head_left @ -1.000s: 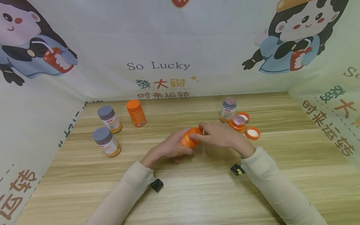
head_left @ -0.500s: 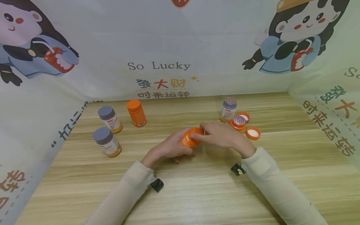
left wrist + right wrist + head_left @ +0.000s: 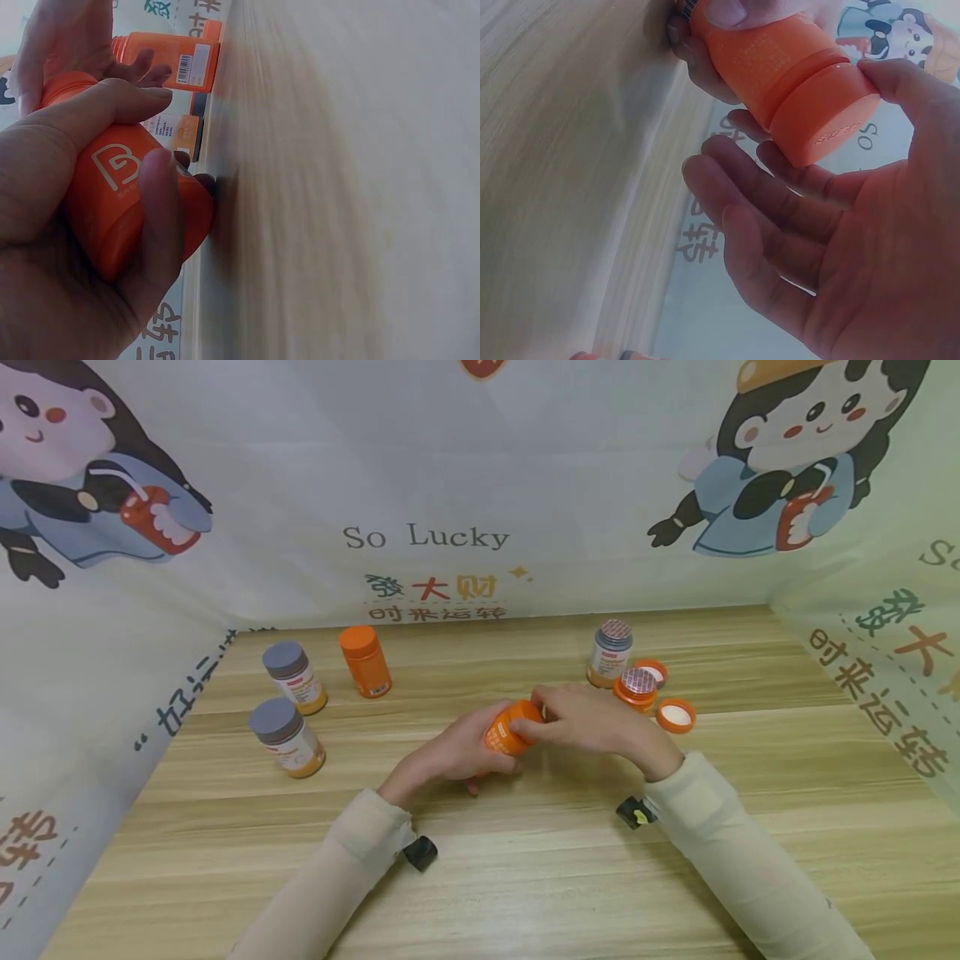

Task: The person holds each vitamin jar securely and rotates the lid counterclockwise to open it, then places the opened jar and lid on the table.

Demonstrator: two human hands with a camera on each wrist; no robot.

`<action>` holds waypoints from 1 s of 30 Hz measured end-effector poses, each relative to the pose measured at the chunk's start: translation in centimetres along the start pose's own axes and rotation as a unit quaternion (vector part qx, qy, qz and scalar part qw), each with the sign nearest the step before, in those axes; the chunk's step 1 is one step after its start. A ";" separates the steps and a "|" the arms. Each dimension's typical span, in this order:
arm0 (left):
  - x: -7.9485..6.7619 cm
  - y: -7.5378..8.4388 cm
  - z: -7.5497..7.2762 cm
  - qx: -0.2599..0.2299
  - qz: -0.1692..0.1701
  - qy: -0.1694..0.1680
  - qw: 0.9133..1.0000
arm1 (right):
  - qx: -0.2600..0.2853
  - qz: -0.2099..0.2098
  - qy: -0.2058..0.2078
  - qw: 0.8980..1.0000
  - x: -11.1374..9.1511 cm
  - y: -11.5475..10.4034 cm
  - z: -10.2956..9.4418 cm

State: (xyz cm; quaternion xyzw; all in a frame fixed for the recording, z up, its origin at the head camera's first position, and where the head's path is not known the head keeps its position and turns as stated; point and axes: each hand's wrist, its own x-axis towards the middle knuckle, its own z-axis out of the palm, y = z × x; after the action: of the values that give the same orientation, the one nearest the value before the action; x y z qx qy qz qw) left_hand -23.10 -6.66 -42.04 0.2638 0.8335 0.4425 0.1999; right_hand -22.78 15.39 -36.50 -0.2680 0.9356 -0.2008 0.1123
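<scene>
My left hand (image 3: 468, 745) grips an orange bottle (image 3: 112, 172) around its body, fingers and thumb wrapped about it. The bottle tilts, its capped end toward the right hand. My right hand (image 3: 581, 718) pinches the bottle's orange cap (image 3: 825, 112) between thumb and index finger, while the other fingers stay loosely bent below. In the right wrist view the cap sits on the bottle, with a narrow groove where it meets the body. The left wrist view shows the bottle's base close over the wooden table (image 3: 300, 187).
At left stand two grey-capped jars (image 3: 296, 677) and an orange bottle (image 3: 365, 662). Right of the hands are an uncapped grey-necked jar (image 3: 609, 653), an uncapped orange bottle (image 3: 635, 689) and two loose caps, one an upturned orange cap (image 3: 676, 716). A printed cloth (image 3: 585, 485) walls the table.
Both hands keep their hold on the orange bottle and its cap with barely any movement. The other bottles and caps stay where they were.
</scene>
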 end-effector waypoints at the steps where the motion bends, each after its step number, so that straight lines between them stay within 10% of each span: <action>1: 0.0 0.0 0.0 0.001 0.001 0.000 1.000 | 0.001 -0.001 -0.001 1.000 0.0 0.0 0.0; 30: -0.1 -0.2 0.0 -0.010 -0.006 0.007 1.000 | 0.020 -0.015 0.015 1.000 0.0 0.1 0.4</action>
State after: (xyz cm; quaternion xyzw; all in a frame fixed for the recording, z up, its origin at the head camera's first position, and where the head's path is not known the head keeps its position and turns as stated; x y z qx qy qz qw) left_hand -23.07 -6.80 -42.23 0.2541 0.8321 0.4511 0.1991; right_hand -22.73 15.35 -36.91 -0.2761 0.9290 -0.2251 0.1005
